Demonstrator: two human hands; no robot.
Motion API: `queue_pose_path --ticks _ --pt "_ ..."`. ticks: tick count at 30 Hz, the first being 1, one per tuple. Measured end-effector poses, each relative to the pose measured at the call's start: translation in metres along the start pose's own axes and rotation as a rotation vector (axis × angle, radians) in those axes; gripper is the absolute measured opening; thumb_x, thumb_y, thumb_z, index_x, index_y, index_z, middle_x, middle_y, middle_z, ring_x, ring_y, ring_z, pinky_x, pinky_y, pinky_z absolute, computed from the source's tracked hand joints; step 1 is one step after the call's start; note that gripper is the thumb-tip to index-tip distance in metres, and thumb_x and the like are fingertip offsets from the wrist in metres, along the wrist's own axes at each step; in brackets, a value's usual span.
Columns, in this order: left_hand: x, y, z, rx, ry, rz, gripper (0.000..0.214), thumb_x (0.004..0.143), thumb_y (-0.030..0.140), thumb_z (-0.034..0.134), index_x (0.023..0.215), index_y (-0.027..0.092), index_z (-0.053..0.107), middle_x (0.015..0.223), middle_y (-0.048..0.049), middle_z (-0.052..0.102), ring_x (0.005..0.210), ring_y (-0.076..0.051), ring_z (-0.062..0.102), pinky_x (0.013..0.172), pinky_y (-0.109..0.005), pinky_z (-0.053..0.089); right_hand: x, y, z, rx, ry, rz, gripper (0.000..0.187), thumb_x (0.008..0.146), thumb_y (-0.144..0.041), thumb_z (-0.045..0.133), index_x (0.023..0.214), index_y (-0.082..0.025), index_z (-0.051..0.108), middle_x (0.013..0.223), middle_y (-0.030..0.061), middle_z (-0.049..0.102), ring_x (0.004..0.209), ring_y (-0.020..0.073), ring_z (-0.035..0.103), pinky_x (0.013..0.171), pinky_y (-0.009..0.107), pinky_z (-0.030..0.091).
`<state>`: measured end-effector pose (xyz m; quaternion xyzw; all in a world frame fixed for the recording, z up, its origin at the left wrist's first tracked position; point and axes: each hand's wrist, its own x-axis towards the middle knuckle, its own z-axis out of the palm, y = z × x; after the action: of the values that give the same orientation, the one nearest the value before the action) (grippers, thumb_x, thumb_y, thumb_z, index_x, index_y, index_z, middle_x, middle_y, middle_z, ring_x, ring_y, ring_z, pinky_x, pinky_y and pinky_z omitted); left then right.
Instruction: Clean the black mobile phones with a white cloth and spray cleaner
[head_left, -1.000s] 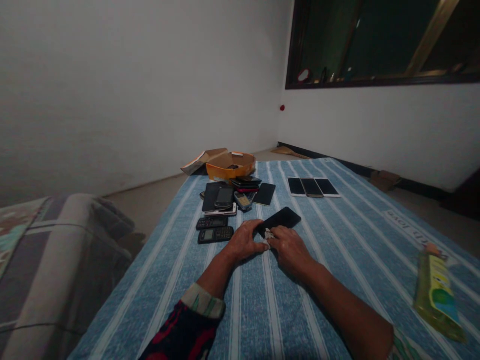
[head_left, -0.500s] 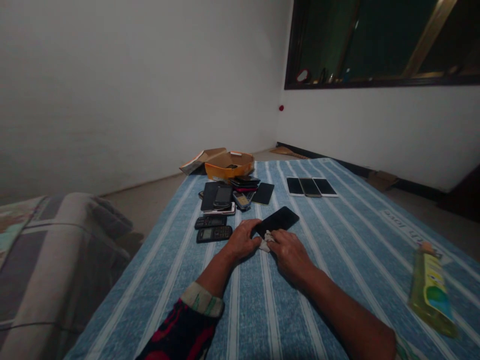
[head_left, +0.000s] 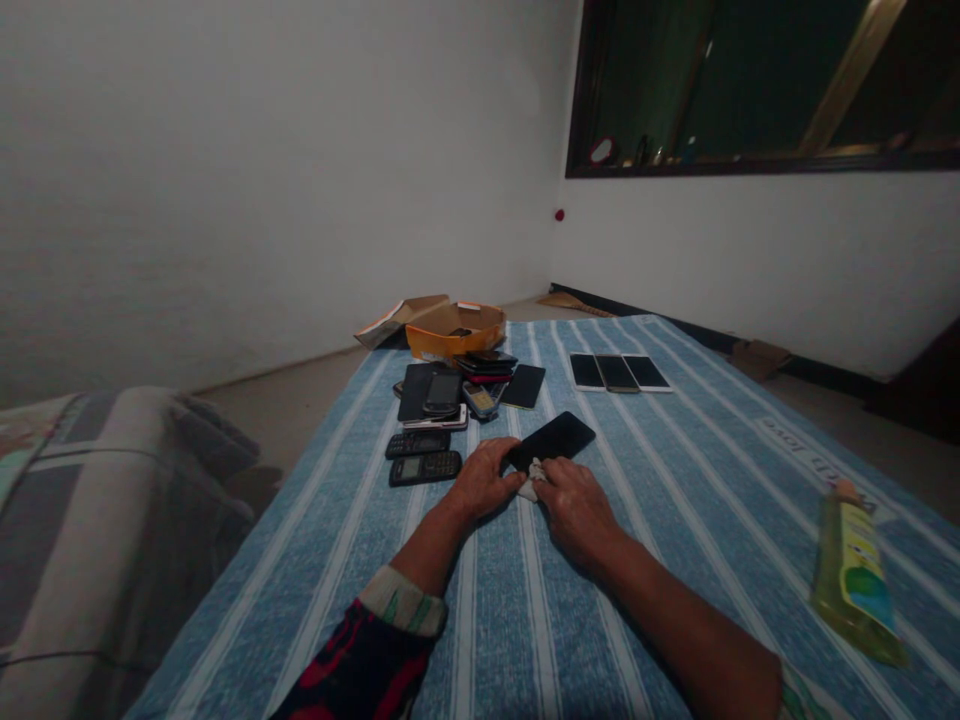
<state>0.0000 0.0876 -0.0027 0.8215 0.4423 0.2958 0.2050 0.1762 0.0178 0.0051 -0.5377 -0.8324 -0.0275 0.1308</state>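
Observation:
A black smartphone (head_left: 557, 437) lies slantwise on the striped cloth, its dark face up. My left hand (head_left: 486, 478) grips the phone's near left end between fingers and thumb. Pinched in the fingers of my right hand (head_left: 577, 502) is a crumpled white tissue (head_left: 531, 484), pressed against the near edge of the same phone. Just left of my left hand are two black keypad phones (head_left: 425, 468), one behind the other. The fingertips of my right hand partly cover the tissue.
Behind the keypad phones sits a pile of phones (head_left: 444, 392), with an open orange box (head_left: 456, 335) beyond. Three phones (head_left: 619, 373) lie side by side at the back right. A bottle of yellow-green liquid (head_left: 856, 580) lies on the right of the blue striped cloth (head_left: 315, 600).
Both hands hold nearly the same pose on the phone and tissue. The whole view has shifted slightly, so things appear a little further left.

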Motion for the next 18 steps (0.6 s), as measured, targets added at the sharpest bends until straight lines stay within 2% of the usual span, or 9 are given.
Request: queue_pose_path --ticks 5,18 --pt "-0.0005 -0.0009 0.001 0.003 -0.003 0.013 0.045 0.071 0.024 0.065 0.115 0.018 0.063 0.113 -0.0087 0.068 0.109 -0.027 0.06 0.098 -0.041 0.046 0.0003 -0.0012 -0.0036 -0.005 -0.017 0.045 0.026 0.094 -0.012 0.045 0.106 -0.016 0.068 0.113 0.0121 0.06 0.104 0.0252 0.048 0.083 0.036 0.035" --pt "-0.0004 -0.0005 0.0011 -0.007 0.008 0.009 0.044 0.07 0.022 0.066 0.114 0.02 0.064 0.113 -0.0069 0.068 0.112 -0.027 0.059 0.1 -0.042 0.045 -0.0004 -0.0024 -0.0034 0.008 -0.015 0.039 0.029 0.094 -0.011 0.043 0.106 -0.017 0.069 0.112 0.012 0.06 0.104 0.0251 0.048 0.083 0.036 0.036"
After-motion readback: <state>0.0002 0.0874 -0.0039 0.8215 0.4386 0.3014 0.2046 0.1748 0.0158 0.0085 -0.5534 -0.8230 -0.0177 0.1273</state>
